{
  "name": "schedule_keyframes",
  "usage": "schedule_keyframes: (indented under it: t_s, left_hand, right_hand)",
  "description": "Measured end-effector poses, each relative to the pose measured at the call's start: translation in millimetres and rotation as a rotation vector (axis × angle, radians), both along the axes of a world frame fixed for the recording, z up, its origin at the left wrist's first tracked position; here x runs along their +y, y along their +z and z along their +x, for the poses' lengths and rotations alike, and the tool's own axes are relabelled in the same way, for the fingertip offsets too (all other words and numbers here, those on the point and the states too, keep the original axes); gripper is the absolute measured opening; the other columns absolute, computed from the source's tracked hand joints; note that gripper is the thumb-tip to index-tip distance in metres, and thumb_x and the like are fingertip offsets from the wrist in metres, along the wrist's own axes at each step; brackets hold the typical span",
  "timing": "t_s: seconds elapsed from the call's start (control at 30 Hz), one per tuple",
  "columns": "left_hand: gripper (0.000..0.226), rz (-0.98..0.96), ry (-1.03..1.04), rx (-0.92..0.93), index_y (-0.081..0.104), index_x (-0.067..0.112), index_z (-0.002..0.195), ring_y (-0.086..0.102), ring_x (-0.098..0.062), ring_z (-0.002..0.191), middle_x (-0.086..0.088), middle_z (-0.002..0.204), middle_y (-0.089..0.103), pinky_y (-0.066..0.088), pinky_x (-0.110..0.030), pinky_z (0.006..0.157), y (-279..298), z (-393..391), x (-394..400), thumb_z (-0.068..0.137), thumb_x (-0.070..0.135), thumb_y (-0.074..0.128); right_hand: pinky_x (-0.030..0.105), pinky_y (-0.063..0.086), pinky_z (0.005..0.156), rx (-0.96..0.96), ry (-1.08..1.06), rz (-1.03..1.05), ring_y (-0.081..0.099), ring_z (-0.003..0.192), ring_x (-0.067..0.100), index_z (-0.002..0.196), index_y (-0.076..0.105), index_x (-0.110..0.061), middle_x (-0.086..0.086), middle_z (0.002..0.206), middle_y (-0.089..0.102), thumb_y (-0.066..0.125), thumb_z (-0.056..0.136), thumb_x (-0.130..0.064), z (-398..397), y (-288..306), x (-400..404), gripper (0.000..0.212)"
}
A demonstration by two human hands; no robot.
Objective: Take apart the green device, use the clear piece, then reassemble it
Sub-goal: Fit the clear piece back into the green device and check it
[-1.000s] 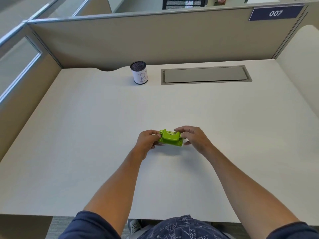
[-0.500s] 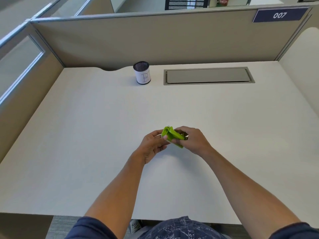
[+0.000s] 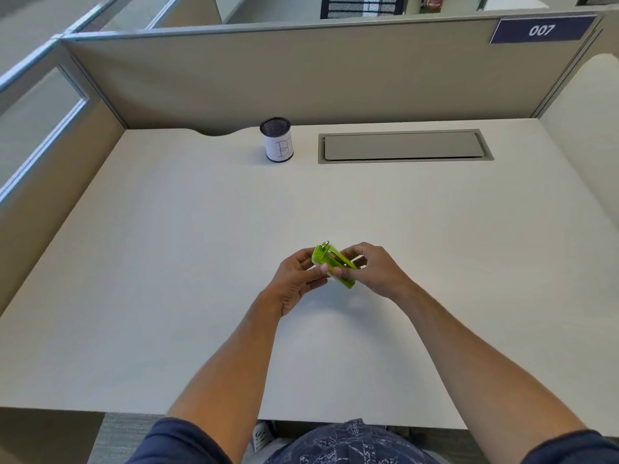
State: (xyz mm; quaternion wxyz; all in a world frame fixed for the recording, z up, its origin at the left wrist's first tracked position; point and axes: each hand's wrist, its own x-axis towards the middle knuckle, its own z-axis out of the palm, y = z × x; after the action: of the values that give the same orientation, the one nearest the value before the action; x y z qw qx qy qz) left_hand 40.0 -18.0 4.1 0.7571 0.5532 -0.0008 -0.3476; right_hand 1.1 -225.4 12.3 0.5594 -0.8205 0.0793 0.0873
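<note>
Left grip (image 3: 298,279) and right grip (image 3: 371,269) both clasping tilted green device (image 3: 333,264), between them, above desk (image 3: 167,262)

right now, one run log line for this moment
phase: disassembly | left hand: gripping green device | right hand: gripping device | device: tilted above desk | clear piece: not visible

"007" on sign (image 3: 540,29), "B1" on cup (image 3: 277,140)

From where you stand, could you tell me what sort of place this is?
Most likely an office or study cubicle: beige partition walls enclose a plain desk, a numbered plate reading 007 marks the booth, and a cable hatch sits beside a mesh pen cup.
</note>
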Motion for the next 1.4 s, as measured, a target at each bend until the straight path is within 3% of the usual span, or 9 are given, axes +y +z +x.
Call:
schedule_keyframes:
  t_s: [0.13, 0.2, 0.47, 0.6, 0.83, 1.0, 1.1, 1.23, 1.4]
  left_hand:
    - [0.044, -0.017, 0.019, 0.007, 0.065, 0.013, 0.124, 0.072, -0.019, 0.101, -0.004, 0.114, 0.075, 0.058, -0.029, 0.083, 0, -3, 2, 0.081, 0.014, 0.076]
    - [0.042, -0.022, 0.022, 0.01, 0.065, 0.013, 0.124, 0.072, -0.02, 0.099, -0.005, 0.113, 0.075, 0.058, -0.029, 0.082, -1, -4, 3, 0.083, 0.013, 0.076]
    - [0.054, 0.006, 0.016, 0.026, 0.061, 0.005, 0.133, 0.072, -0.023, 0.095, -0.012, 0.113, 0.073, 0.054, -0.03, 0.078, -3, -7, 3, 0.084, 0.022, 0.075]
    - [0.055, 0.013, 0.023, 0.033, 0.061, 0.002, 0.132, 0.071, -0.021, 0.09, -0.012, 0.113, 0.072, 0.052, -0.03, 0.077, -4, -8, 1, 0.084, 0.024, 0.075]
    - [0.051, 0.015, 0.005, 0.029, 0.066, 0.005, 0.128, 0.067, -0.027, 0.099, -0.017, 0.12, 0.071, 0.048, -0.03, 0.074, -5, -8, -2, 0.085, 0.032, 0.075]
    - [0.069, 0.019, 0.02, 0.023, 0.054, -0.004, 0.136, 0.062, -0.032, 0.106, -0.025, 0.129, 0.066, 0.045, -0.031, 0.072, -6, -8, -4, 0.084, 0.034, 0.076]
    - [0.078, 0.0, 0.016, 0.024, 0.052, -0.003, 0.137, 0.066, -0.033, 0.104, -0.028, 0.13, 0.065, 0.043, -0.031, 0.069, -4, -9, -6, 0.077, 0.035, 0.082]
    - [0.074, -0.02, 0.0, 0.027, 0.052, -0.002, 0.137, 0.071, -0.033, 0.101, -0.024, 0.124, 0.069, 0.043, -0.032, 0.068, -2, -11, -8, 0.078, 0.032, 0.082]
    - [0.062, -0.032, -0.008, 0.026, 0.064, 0.005, 0.13, 0.069, -0.027, 0.098, -0.019, 0.121, 0.071, 0.051, -0.027, 0.07, -3, -11, -6, 0.08, 0.04, 0.08]
  right_hand:
    - [0.011, 0.049, 0.065, 0.042, 0.004, 0.121, 0.068, 0.077, 0.0, 0.094, 0.075, -0.021, -0.01, 0.083, 0.076, 0.088, 0.072, -0.04, -1, 1, -1, 0.032]
    - [0.01, 0.048, 0.062, 0.076, -0.007, 0.189, 0.067, 0.072, -0.001, 0.095, 0.076, -0.019, -0.011, 0.077, 0.074, 0.088, 0.073, -0.037, -1, 1, -1, 0.031]
    - [0.031, 0.055, 0.081, 0.233, -0.028, 0.381, 0.073, 0.083, 0.017, 0.092, 0.075, -0.007, 0.003, 0.084, 0.076, 0.088, 0.072, -0.031, 0, -1, -2, 0.034]
    - [0.032, 0.055, 0.085, 0.255, -0.049, 0.405, 0.074, 0.084, 0.017, 0.092, 0.075, -0.006, 0.004, 0.086, 0.077, 0.087, 0.075, -0.03, 2, -1, 0, 0.032]
    - [0.036, 0.057, 0.092, 0.235, -0.083, 0.422, 0.074, 0.089, 0.021, 0.102, 0.073, 0.003, 0.012, 0.095, 0.077, 0.088, 0.072, -0.035, 2, 7, 5, 0.05]
    - [0.035, 0.056, 0.089, 0.239, -0.116, 0.395, 0.073, 0.088, 0.02, 0.1, 0.075, 0.0, 0.012, 0.095, 0.078, 0.089, 0.071, -0.037, 2, 13, 11, 0.049]
    - [0.032, 0.047, 0.08, 0.233, -0.143, 0.341, 0.067, 0.083, 0.016, 0.097, 0.077, -0.006, 0.004, 0.085, 0.077, 0.087, 0.072, -0.04, 2, 15, 16, 0.043]
    - [0.043, 0.052, 0.088, 0.222, -0.173, 0.383, 0.068, 0.085, 0.023, 0.1, 0.076, 0.0, 0.011, 0.089, 0.076, 0.085, 0.077, -0.033, 2, 16, 16, 0.041]
    - [0.036, 0.054, 0.078, 0.224, -0.198, 0.416, 0.067, 0.08, 0.022, 0.102, 0.073, -0.006, 0.008, 0.086, 0.075, 0.08, 0.084, -0.032, 2, 17, 14, 0.032]
